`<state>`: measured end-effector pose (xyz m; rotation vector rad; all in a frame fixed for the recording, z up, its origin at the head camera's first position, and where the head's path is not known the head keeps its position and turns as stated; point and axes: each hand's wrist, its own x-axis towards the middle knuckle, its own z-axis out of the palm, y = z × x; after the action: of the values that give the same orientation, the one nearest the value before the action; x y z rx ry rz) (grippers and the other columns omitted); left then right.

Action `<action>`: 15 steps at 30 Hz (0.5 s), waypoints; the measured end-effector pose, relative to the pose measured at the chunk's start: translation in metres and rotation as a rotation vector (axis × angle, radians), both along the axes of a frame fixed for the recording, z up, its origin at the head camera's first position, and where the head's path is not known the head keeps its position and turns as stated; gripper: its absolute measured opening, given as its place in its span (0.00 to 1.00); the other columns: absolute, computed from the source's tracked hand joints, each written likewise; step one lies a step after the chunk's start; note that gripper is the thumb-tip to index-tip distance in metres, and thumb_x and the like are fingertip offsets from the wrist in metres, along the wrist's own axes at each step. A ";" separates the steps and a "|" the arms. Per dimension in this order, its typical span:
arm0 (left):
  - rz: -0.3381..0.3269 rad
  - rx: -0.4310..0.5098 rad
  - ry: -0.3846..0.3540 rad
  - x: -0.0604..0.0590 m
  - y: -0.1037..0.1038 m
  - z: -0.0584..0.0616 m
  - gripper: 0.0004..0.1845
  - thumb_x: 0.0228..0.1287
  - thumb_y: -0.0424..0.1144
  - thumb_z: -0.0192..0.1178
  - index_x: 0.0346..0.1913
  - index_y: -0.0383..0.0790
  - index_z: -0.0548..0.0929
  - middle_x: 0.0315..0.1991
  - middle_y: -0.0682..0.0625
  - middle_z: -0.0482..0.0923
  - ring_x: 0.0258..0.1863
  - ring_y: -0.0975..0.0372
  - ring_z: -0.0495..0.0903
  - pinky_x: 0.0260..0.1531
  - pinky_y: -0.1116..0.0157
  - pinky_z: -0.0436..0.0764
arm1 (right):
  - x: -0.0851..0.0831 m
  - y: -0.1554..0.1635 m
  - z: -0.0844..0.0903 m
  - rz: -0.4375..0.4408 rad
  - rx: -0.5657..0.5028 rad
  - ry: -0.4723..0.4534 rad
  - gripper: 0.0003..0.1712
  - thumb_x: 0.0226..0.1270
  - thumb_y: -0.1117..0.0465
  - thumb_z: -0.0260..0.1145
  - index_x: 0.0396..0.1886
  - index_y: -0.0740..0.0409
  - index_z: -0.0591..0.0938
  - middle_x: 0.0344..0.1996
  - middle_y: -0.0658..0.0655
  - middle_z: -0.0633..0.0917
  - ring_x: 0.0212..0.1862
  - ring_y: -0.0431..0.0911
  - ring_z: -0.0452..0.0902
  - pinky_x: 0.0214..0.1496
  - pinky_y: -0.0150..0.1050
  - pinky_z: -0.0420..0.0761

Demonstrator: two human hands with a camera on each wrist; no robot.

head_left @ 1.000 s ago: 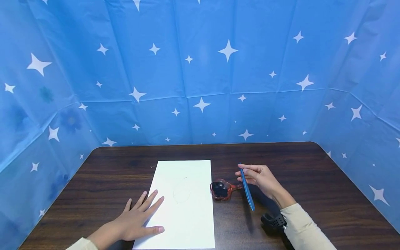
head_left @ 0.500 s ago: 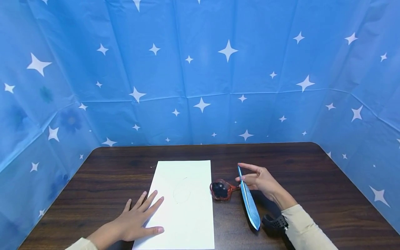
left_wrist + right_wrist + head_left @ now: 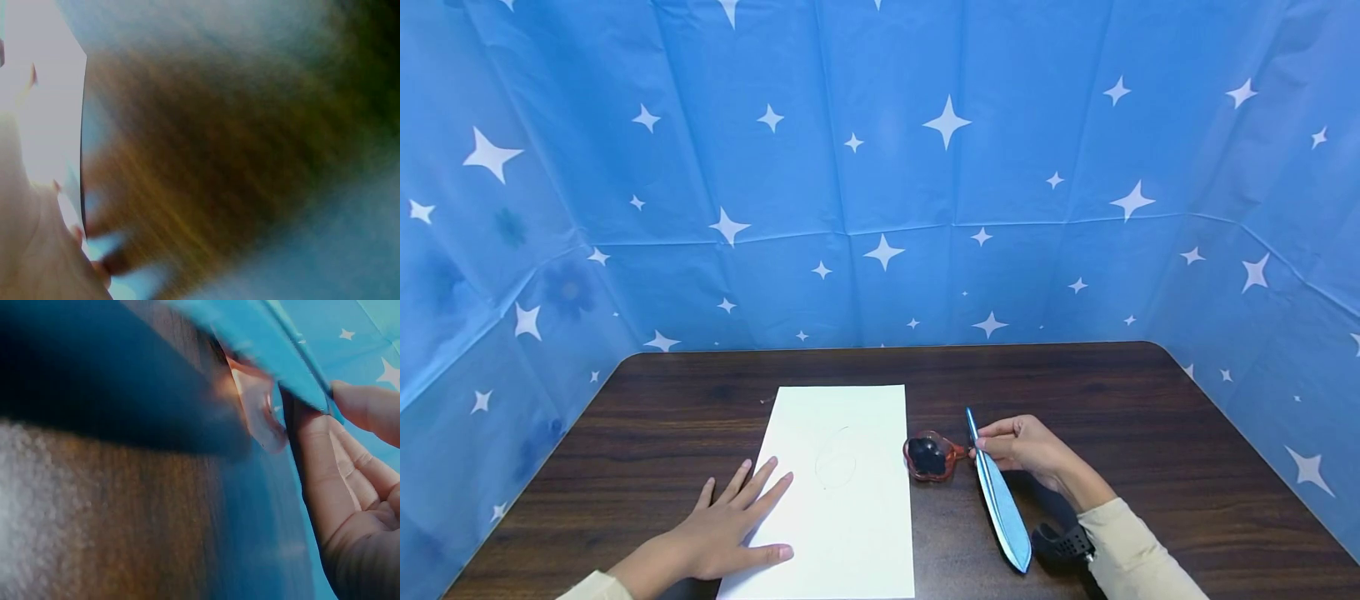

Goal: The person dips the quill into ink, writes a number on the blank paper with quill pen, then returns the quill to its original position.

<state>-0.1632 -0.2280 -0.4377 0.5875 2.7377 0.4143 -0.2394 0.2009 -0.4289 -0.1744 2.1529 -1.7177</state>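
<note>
In the head view my left hand [image 3: 730, 525] lies flat with spread fingers on the left edge of a white sheet of paper [image 3: 865, 542]. A faint, thin oval line [image 3: 835, 467] marks the sheet. My right hand [image 3: 1033, 454] pinches a blue feather pen [image 3: 1003, 512] between thumb and fingers. Its narrow end points away and its broad vane slants toward the table's front. Just left of these fingers sits a reddish, see-through, flower-shaped dish [image 3: 913, 467] holding something black. In the right wrist view, thumb and fingers meet on the feather pen [image 3: 250, 337].
The dark wood table [image 3: 1112, 400] has rounded far corners. Behind and beside it hangs a blue cloth [image 3: 880, 167] with white stars. A black wrist strap [image 3: 1063, 542] is on the right wrist.
The feather pen has turned from edge-on to show its broad side. My right hand has shifted its grip, leaving more of the narrow end beyond the fingers. The left hand stays still.
</note>
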 end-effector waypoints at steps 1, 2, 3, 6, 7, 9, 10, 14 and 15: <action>-0.001 0.003 -0.001 0.000 0.000 0.000 0.48 0.58 0.72 0.51 0.76 0.52 0.51 0.78 0.44 0.36 0.73 0.38 0.34 0.56 0.25 0.34 | 0.001 0.000 0.000 -0.003 0.015 0.003 0.22 0.67 0.61 0.64 0.54 0.75 0.77 0.41 0.63 0.86 0.41 0.47 0.84 0.45 0.43 0.84; -0.002 0.006 0.000 -0.001 0.000 -0.001 0.48 0.58 0.72 0.51 0.76 0.51 0.51 0.78 0.44 0.37 0.73 0.38 0.34 0.56 0.25 0.33 | 0.001 0.000 0.000 -0.002 0.030 0.007 0.21 0.67 0.61 0.64 0.52 0.75 0.78 0.40 0.62 0.86 0.41 0.46 0.84 0.44 0.43 0.84; -0.003 0.011 0.000 -0.001 -0.001 -0.002 0.48 0.58 0.72 0.51 0.76 0.51 0.51 0.78 0.44 0.37 0.73 0.37 0.34 0.56 0.25 0.33 | 0.001 0.001 0.000 -0.002 0.047 0.010 0.21 0.66 0.60 0.65 0.51 0.74 0.79 0.40 0.61 0.86 0.41 0.46 0.84 0.44 0.43 0.84; 0.000 0.002 0.004 -0.003 -0.003 -0.007 0.49 0.57 0.74 0.49 0.76 0.54 0.50 0.78 0.46 0.36 0.74 0.39 0.33 0.57 0.26 0.33 | 0.003 0.001 0.000 0.003 0.084 0.011 0.19 0.66 0.60 0.66 0.47 0.72 0.82 0.38 0.57 0.86 0.40 0.44 0.83 0.44 0.43 0.84; 0.001 0.000 0.010 -0.004 -0.004 -0.010 0.50 0.56 0.75 0.49 0.76 0.55 0.49 0.78 0.46 0.36 0.74 0.40 0.33 0.57 0.26 0.33 | 0.004 0.001 0.000 0.014 0.094 0.015 0.18 0.65 0.60 0.66 0.46 0.72 0.82 0.37 0.57 0.86 0.40 0.44 0.82 0.43 0.43 0.84; 0.005 -0.004 0.021 -0.006 -0.006 -0.015 0.50 0.55 0.76 0.48 0.76 0.57 0.48 0.78 0.48 0.35 0.75 0.41 0.33 0.58 0.27 0.33 | 0.005 0.002 -0.001 0.033 0.116 0.019 0.17 0.65 0.60 0.66 0.44 0.72 0.83 0.36 0.55 0.86 0.38 0.44 0.82 0.42 0.43 0.84; 0.008 -0.010 0.024 -0.006 -0.006 -0.018 0.50 0.54 0.77 0.47 0.76 0.58 0.48 0.78 0.49 0.34 0.75 0.42 0.32 0.58 0.27 0.34 | 0.005 0.002 -0.001 0.043 0.125 0.019 0.17 0.65 0.60 0.66 0.44 0.72 0.84 0.36 0.55 0.86 0.37 0.44 0.82 0.42 0.43 0.84; 0.008 0.002 0.027 -0.006 -0.006 -0.016 0.50 0.55 0.76 0.49 0.76 0.57 0.49 0.78 0.48 0.35 0.75 0.41 0.33 0.58 0.26 0.33 | 0.005 0.000 -0.004 0.044 0.174 0.018 0.14 0.65 0.61 0.66 0.41 0.70 0.85 0.35 0.55 0.85 0.35 0.44 0.82 0.40 0.43 0.85; 0.005 0.001 0.021 -0.005 -0.005 -0.014 0.50 0.56 0.75 0.49 0.76 0.56 0.49 0.78 0.47 0.35 0.74 0.41 0.33 0.57 0.26 0.33 | 0.005 -0.001 -0.005 0.039 0.186 0.018 0.14 0.65 0.61 0.66 0.41 0.70 0.85 0.35 0.56 0.85 0.35 0.44 0.82 0.40 0.43 0.85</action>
<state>-0.1683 -0.2326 -0.4516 0.5890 2.7599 0.4126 -0.2339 0.2003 -0.4338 -0.1806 2.2913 -1.4904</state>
